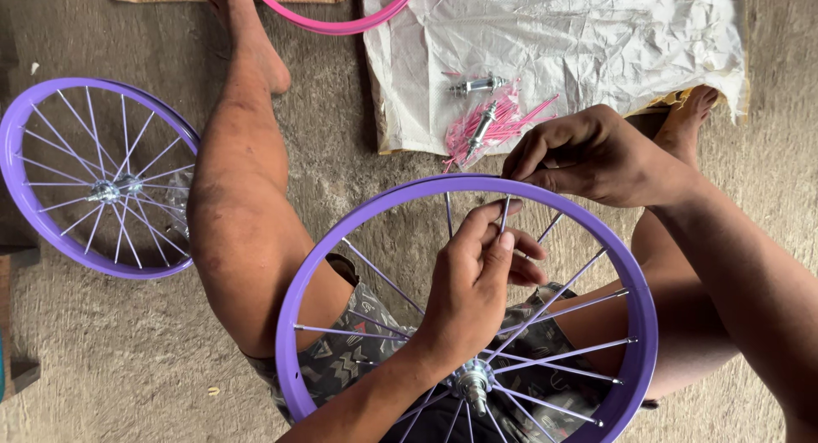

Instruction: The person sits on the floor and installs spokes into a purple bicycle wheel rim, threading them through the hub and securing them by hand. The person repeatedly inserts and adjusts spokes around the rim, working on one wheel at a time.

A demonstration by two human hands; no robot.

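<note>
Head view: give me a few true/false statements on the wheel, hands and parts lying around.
1. The left hand pinches a spoke inside the purple rim. True.
2. The right hand rests on the floor, away from the rim. False: it grips the rim's top edge.
3. A finished purple wheel lies on the floor to the left. True.
4. The loose spokes on the white sheet are green. False: they are pink.
5. A pink rim lies near the top edge. True.
</note>
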